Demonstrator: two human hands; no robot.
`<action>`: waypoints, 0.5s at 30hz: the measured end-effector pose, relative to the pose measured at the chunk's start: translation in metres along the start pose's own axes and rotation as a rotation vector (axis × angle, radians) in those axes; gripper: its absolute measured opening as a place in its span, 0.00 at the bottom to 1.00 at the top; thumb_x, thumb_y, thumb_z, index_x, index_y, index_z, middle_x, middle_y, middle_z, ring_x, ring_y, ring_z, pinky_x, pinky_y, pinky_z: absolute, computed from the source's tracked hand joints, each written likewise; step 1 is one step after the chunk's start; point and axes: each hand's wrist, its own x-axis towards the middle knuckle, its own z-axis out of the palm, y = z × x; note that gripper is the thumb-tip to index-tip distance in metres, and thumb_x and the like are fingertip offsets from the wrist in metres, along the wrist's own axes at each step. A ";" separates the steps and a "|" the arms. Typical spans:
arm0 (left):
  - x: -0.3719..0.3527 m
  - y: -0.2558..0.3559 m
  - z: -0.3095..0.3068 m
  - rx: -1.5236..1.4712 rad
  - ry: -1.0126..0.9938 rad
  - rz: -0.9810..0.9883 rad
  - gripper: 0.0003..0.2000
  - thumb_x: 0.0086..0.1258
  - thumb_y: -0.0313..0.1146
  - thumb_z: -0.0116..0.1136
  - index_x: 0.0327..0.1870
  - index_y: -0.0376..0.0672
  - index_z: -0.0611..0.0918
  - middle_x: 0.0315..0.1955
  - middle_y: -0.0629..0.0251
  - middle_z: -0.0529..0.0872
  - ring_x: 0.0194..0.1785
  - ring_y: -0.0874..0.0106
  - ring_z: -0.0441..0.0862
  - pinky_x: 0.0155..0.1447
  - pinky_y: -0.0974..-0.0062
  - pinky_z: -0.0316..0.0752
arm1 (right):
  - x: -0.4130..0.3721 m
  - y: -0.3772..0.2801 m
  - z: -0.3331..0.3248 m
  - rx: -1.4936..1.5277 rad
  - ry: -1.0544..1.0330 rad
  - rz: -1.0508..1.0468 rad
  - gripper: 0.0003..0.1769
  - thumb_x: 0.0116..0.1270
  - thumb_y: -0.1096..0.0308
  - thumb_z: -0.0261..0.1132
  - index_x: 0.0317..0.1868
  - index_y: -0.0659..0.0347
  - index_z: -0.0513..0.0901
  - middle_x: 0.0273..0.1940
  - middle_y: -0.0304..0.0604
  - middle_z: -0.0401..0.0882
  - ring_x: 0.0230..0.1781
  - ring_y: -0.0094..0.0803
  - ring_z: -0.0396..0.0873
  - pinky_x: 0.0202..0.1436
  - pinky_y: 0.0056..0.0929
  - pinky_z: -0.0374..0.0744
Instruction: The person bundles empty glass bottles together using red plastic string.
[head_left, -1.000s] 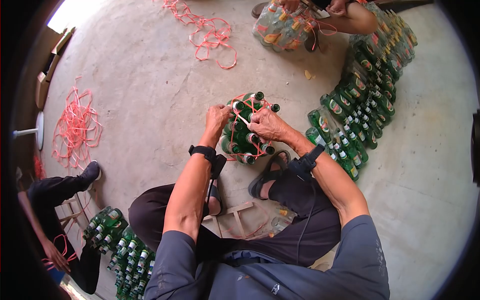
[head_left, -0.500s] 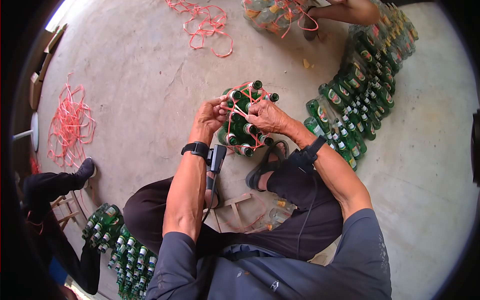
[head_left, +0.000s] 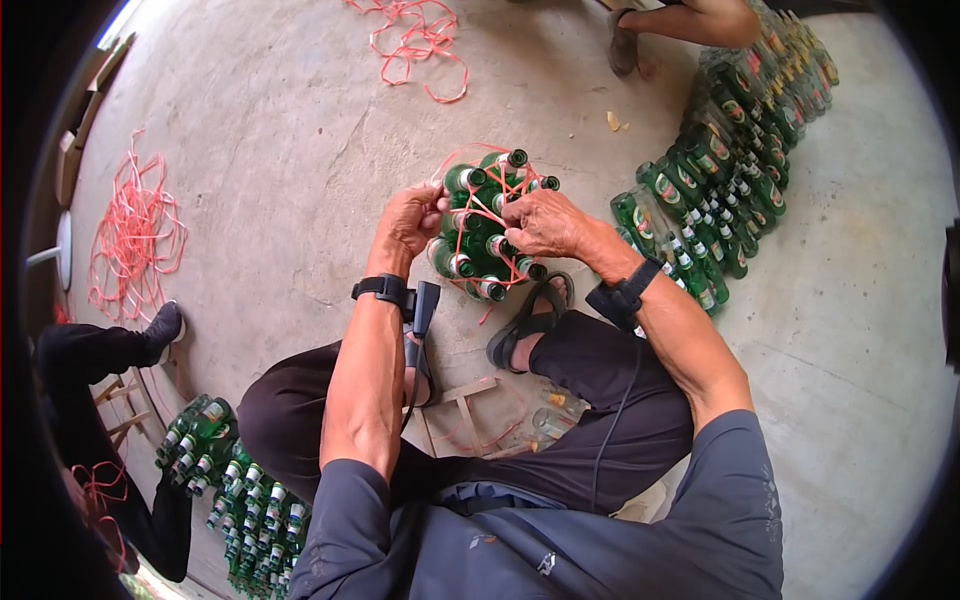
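A cluster of green glass bottles (head_left: 486, 264) stands upright on the floor between my feet. Red plastic string (head_left: 480, 208) crosses over and between the bottle necks. At the left side of the cluster, my left hand (head_left: 414, 216) is closed, pinching a strand of this string. My right hand (head_left: 546, 224) is closed on the string over the right-hand necks, its fingertips partly hidden behind the hand. A stretch of string runs between both hands, and a loose loop arches above the far bottles.
Rows of green bottles (head_left: 700, 205) lie to the right, with more bottles (head_left: 262, 515) at lower left. Tangled red string lies in a pile (head_left: 138, 235) at left and another (head_left: 415, 45) at the top. Other people's legs (head_left: 110, 350) show at left and a foot (head_left: 622, 45) at the top.
My hands have drawn slightly apart, spreading the string between them, and a loop now arches over the far bottles. The clear-bottle bundle at the top is mostly out of view.
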 end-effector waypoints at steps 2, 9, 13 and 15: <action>0.001 -0.002 0.006 0.002 0.035 0.010 0.07 0.73 0.32 0.50 0.35 0.42 0.78 0.20 0.73 0.78 0.16 0.85 0.64 0.17 0.89 0.56 | -0.006 0.002 0.002 -0.013 -0.009 0.001 0.08 0.56 0.67 0.60 0.27 0.63 0.74 0.22 0.52 0.76 0.26 0.54 0.76 0.32 0.49 0.73; 0.001 -0.003 0.026 0.116 0.107 0.036 0.08 0.75 0.34 0.49 0.35 0.43 0.78 0.21 0.74 0.79 0.19 0.84 0.70 0.21 0.87 0.65 | -0.025 -0.012 0.022 -0.264 0.107 -0.046 0.07 0.58 0.69 0.59 0.31 0.64 0.74 0.23 0.53 0.79 0.25 0.51 0.80 0.26 0.47 0.76; 0.009 -0.011 0.024 0.125 0.066 0.058 0.09 0.75 0.34 0.49 0.35 0.43 0.79 0.21 0.75 0.80 0.19 0.83 0.71 0.22 0.87 0.66 | -0.040 -0.022 0.024 -0.299 0.047 0.009 0.10 0.56 0.70 0.60 0.37 0.66 0.72 0.23 0.53 0.79 0.22 0.51 0.80 0.26 0.46 0.77; 0.009 -0.011 0.024 0.144 0.092 0.048 0.10 0.75 0.35 0.48 0.35 0.43 0.79 0.21 0.74 0.80 0.19 0.83 0.72 0.22 0.87 0.67 | -0.043 -0.029 0.021 -0.294 0.010 0.039 0.10 0.56 0.70 0.60 0.37 0.66 0.72 0.23 0.54 0.79 0.23 0.52 0.80 0.26 0.46 0.77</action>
